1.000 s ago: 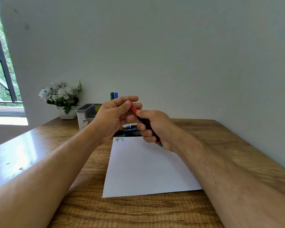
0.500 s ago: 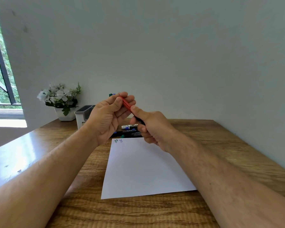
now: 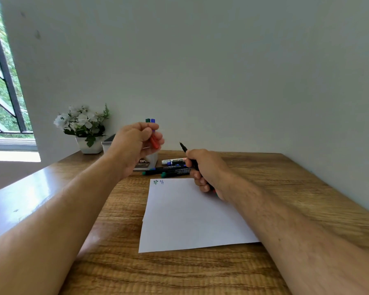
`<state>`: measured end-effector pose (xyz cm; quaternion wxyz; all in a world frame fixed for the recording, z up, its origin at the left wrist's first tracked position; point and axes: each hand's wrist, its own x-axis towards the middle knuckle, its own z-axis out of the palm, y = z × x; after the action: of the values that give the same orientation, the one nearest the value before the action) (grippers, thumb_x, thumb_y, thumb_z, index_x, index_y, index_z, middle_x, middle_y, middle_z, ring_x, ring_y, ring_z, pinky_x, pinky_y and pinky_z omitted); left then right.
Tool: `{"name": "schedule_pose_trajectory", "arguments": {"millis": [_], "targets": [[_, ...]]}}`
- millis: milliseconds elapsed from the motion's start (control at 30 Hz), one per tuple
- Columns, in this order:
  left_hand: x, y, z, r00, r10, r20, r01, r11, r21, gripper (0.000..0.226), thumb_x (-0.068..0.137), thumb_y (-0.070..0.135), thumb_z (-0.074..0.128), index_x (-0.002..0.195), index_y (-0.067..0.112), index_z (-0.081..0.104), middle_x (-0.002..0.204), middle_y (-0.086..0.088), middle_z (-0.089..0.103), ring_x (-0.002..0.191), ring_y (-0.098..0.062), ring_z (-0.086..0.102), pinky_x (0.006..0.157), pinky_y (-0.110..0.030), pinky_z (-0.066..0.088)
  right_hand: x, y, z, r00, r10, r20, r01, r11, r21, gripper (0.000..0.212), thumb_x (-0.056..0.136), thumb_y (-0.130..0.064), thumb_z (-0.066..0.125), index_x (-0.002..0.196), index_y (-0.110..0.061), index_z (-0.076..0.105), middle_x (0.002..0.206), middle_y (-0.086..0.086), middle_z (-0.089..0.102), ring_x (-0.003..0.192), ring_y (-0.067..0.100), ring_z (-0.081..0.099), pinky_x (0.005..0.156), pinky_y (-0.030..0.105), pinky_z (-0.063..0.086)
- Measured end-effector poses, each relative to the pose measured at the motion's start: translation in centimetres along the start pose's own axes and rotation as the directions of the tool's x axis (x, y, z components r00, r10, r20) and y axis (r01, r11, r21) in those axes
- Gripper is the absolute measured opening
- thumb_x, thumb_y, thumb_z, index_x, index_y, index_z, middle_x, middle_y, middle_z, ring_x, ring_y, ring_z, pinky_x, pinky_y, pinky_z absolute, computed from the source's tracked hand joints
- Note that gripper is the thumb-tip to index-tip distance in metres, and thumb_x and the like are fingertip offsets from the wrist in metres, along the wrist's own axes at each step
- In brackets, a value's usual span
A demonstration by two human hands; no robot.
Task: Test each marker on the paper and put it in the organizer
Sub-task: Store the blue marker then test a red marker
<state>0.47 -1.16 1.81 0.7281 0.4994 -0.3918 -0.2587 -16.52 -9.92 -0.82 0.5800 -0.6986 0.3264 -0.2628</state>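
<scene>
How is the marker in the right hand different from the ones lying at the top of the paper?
The marker gripped by the right hand is uncapped, its tip bare and raised in the air; the lying markers are capped. The held one tilts upward; the others lie flat on the desk. Its red cap sits in the left hand. All have dark barrels.

Two capped markers [image 3: 150, 121] are standing in the grey plastic organizer [image 3: 109, 142], three markers [image 3: 170, 168] are lying at the white paper sheet's [image 3: 192, 218] twelve o'clock, and one uncapped marker [image 3: 190, 157] is being held.
</scene>
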Motion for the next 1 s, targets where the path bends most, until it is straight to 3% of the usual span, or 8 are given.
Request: {"name": "schedule_pose_trajectory", "arguments": {"millis": [100, 233, 433, 533, 633, 767, 933, 1000], "targets": [[0.1, -0.4, 0.0, 0.996, -0.087, -0.002, 0.083, 0.933, 0.350, 0.028, 0.097, 0.003, 0.036, 0.093, 0.012, 0.063, 0.062, 0.001, 0.053, 0.050, -0.011, 0.049, 0.057, -0.031, 0.050, 0.5, 0.6, 0.2, 1.000, 0.004, -0.010, -0.004, 1.000, -0.012, 0.031, 0.097, -0.036, 0.046, 0.073, -0.018, 0.054, 0.043, -0.004, 0.042, 0.034, 0.011, 0.033, 0.037, 0.018, 0.028], [-0.3, -0.5, 0.2, 0.949, -0.251, 0.192, -0.023, 0.551, 0.834, 0.010, 0.087, 0.010, 0.061, 0.082, 0.019, 0.062, 0.081, 0.003, 0.061, 0.071, -0.010, 0.053, 0.061, -0.026, 0.041, 0.9, 1.1, 0.4, 0.999, -0.016, -0.030, 0.016, 1.000, -0.010, 0.031, 0.097, -0.037, 0.049, 0.075, -0.016, 0.057, 0.043, -0.004, 0.044, 0.034, 0.012, 0.035, 0.039, 0.018, 0.030], [-0.7, -1.0, 0.2, 0.827, -0.536, 0.168, -0.031, 0.256, 0.966, 0.032, 0.071, 0.033, 0.085, 0.093, 0.023, 0.064, 0.095, 0.005, 0.062, 0.089, -0.012, 0.054, 0.076, -0.030, 0.039, 1.3, 1.7, 0.8, 0.993, -0.113, -0.019, 0.111, 0.991, -0.072, 0.023, 0.099, -0.033, 0.056, 0.097, -0.015, 0.070, 0.052, -0.002, 0.064, 0.037, 0.012, 0.047, 0.039, 0.022, 0.039], [-0.4, -1.2, 0.0, 0.822, -0.549, 0.147, -0.033, 0.212, 0.977, 0.038, 0.070, 0.038, 0.085, 0.098, 0.025, 0.063, 0.101, 0.005, 0.061, 0.093, -0.012, 0.054, 0.078, -0.031, 0.041, 1.4, 1.6, 1.2, 0.978, -0.209, -0.003, 0.209, 0.978, 0.016, 0.024, 0.096, -0.019, 0.062, 0.118, -0.025, 0.058, 0.075, 0.006, 0.075, 0.040, 0.014, 0.055, 0.039, 0.025, 0.045], [-0.3, -1.3, 0.0, 0.821, -0.551, 0.149, -0.043, 0.201, 0.979, 0.040, 0.070, 0.042, 0.084, 0.100, 0.027, 0.063, 0.105, 0.005, 0.060, 0.094, -0.013, 0.054, 0.079, -0.031, 0.042, 1.3, 1.2, 1.7, 0.963, -0.268, -0.020, 0.268, 0.959, 0.091, 0.016, 0.100, -0.013, 0.055, 0.109, -0.024, 0.062, 0.089, 0.010, 0.073, 0.045, 0.018, 0.063, 0.040, 0.027, 0.050], [-0.4, -1.5, -0.1, 0.818, -0.554, 0.153, -0.046, 0.201, 0.979, 0.040, 0.070, 0.044, 0.083, 0.100, 0.028, 0.062, 0.104, 0.005, 0.060, 0.093, -0.012, 0.054, 0.073, -0.028, 0.040, 1.5, 1.0, 2.0, 0.983, -0.179, 0.029, 0.169, 0.961, 0.217, 0.024, 0.102, -0.007, 0.043, 0.110, -0.012, 0.064, 0.101, 0.014, 0.075, 0.061, 0.025, 0.071, 0.044, 0.029, 0.055], [-0.1, -1.6, -0.2, 0.812, -0.562, 0.155, -0.060, 0.184, 0.981, 0.045, 0.067, 0.048, 0.083, 0.099, 0.031, 0.057, 0.101, 0.007, 0.057, 0.091, -0.010, 0.052, 0.075, -0.028, 0.042, 2.1, 1.2, 2.3, 0.972, -0.234, 0.010, 0.234, 0.972, 0.037, 0.007, 0.095, -0.014, 0.062, 0.096, -0.010, 0.067, 0.076, 0.010, 0.074, 0.051, 0.019, 0.064, 0.047, 0.029, 0.052], [0.0, -1.7, -0.3, 0.811, -0.565, 0.151, -0.058, 0.179, 0.982, 0.045, 0.065, 0.049, 0.083, 0.097, 0.033, 0.056, 0.102, 0.009, 0.055, 0.092, -0.009, 0.051, 0.086, -0.033, 0.044, 2.2, 1.6, 2.6, 0.962, -0.273, -0.012, 0.272, 0.960, -0.067, 0.021, 0.097, -0.027, 0.060, 0.090, -0.012, 0.072, 0.062, 0.003, 0.067, 0.043, 0.012, 0.054, 0.044, 0.026, 0.045]]}}
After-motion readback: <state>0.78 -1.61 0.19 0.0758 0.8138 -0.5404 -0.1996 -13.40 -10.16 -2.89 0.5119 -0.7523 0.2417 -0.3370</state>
